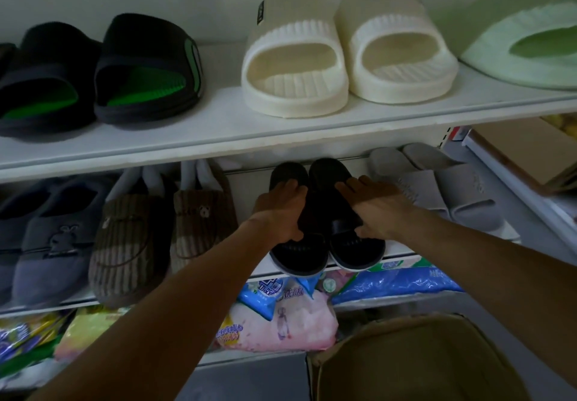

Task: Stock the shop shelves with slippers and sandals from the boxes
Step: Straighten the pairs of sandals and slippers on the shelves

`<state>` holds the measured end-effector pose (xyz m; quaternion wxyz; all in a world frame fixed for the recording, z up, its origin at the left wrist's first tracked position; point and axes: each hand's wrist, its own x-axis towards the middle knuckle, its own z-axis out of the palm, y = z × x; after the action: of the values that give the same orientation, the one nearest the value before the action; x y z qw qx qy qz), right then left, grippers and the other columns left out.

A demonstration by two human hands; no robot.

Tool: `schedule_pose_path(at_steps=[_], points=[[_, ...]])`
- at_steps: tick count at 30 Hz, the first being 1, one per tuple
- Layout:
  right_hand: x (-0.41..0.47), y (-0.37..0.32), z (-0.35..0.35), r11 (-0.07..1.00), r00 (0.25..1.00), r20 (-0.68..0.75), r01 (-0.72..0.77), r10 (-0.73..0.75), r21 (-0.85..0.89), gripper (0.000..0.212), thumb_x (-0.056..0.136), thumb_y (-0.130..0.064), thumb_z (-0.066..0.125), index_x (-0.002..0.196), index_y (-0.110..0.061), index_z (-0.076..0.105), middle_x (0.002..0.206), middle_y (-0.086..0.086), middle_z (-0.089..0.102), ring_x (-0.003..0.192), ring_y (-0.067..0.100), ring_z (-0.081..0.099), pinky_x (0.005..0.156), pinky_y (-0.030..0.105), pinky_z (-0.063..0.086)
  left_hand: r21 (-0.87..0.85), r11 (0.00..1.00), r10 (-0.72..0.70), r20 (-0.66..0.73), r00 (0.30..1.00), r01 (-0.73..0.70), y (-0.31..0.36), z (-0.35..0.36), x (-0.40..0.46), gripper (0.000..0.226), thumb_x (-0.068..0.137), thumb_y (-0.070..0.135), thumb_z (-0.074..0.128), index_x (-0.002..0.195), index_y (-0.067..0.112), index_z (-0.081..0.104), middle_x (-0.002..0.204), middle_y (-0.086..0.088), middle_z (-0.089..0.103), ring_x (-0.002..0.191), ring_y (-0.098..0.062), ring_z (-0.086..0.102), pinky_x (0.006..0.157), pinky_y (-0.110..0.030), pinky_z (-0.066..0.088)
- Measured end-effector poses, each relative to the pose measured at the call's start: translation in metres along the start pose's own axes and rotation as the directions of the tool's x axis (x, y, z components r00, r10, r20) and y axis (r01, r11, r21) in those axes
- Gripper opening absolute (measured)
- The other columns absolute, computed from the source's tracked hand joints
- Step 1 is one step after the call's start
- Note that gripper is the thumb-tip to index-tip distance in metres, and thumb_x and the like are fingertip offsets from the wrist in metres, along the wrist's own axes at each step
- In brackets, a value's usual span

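On the lower shelf (pixel 249 179), between a brown corduroy pair (pixel 162 232) and a grey pair of slides (pixel 437 188), lies a pair of black slides (pixel 324 213) with pale soles, toes pointing to the back and heels jutting a little over the front edge. Both hands lie on them. The left hand (pixel 278 210) rests palm down on the left slide, fingers spread flat over its strap and toe, thumb curled at the inner side of the strap. The right hand (pixel 377 204) lies likewise on the right slide, fingers stretched toward the toe, thumb pressed at the strap's near edge; its outer side is just beside the grey slides. Neither hand is closed round anything; both are flat and spread, pressing on the pair. Left of the corduroy pair sit blue-grey slippers (pixel 50 238). On the upper shelf (pixel 218 126) stand black slides with green footbeds (pixel 103 73), a cream pair (pixel 346 48) and, at the right edge, a pale green slide (pixel 530 41). Below the lower shelf lie plastic packs, a pink one (pixel 281 322) and a blue one (pixel 399 282). An open cardboard box (pixel 415 360) stands at the bottom right, under the right forearm; its inside is too dark to read.
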<state>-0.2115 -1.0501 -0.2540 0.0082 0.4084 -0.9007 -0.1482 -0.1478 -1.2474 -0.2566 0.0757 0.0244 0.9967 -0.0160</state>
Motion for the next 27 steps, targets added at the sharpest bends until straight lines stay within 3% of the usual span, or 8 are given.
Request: schedule_pose_path(at_steps=[7, 19, 24, 27], points=[[0.000, -0.004, -0.001, 0.999, 1.000, -0.006, -0.004, 0.004, 0.038, 0.094, 0.066, -0.035, 0.072, 0.144, -0.012, 0.025, 0.133, 0.008, 0.042, 0.115, 0.028, 0.046, 0.078, 0.035, 0.048, 0.005, 1.000, -0.004, -0.014, 1.000, 0.004, 0.000, 0.003, -0.002, 0.096, 0.066, 0.039, 0.081, 0.143, 0.019, 0.027, 0.139, -0.004, 0.031, 0.128, -0.027, 0.037, 0.094, -0.044, 0.043], [0.005, -0.027, -0.008, 0.982, 0.987, 0.053, -0.160, 0.155, 0.104, 0.090, 0.082, -0.014, 0.065, 0.150, -0.009, 0.008, 0.150, 0.012, 0.023, 0.129, 0.033, 0.039, 0.091, 0.041, 0.048, -0.111, 0.993, -0.035, -0.035, 0.999, 0.031, -0.004, 0.007, -0.006, 0.094, 0.077, 0.032, 0.076, 0.149, 0.016, 0.018, 0.151, -0.006, 0.024, 0.137, -0.028, 0.029, 0.107, -0.045, 0.038], [0.006, -0.031, -0.011, 0.976, 0.982, 0.070, -0.182, 0.175, 0.117, 0.087, 0.085, -0.018, 0.062, 0.151, -0.010, 0.006, 0.153, 0.011, 0.018, 0.133, 0.034, 0.034, 0.094, 0.043, 0.046, -0.112, 0.994, -0.011, -0.024, 1.000, 0.008, -0.008, 0.008, 0.001, 0.095, 0.074, 0.034, 0.078, 0.148, 0.016, 0.021, 0.149, -0.007, 0.028, 0.134, -0.030, 0.034, 0.106, -0.046, 0.039], [0.004, -0.034, -0.018, 0.964, 0.972, 0.106, -0.225, 0.212, 0.139, 0.089, 0.084, -0.021, 0.064, 0.151, -0.010, 0.005, 0.153, 0.013, 0.016, 0.133, 0.035, 0.033, 0.099, 0.045, 0.044, -0.160, 0.987, 0.002, -0.013, 1.000, -0.004, -0.012, 0.006, -0.003, 0.097, 0.075, 0.036, 0.077, 0.150, 0.018, 0.018, 0.152, -0.006, 0.023, 0.139, -0.029, 0.027, 0.109, -0.047, 0.036]])
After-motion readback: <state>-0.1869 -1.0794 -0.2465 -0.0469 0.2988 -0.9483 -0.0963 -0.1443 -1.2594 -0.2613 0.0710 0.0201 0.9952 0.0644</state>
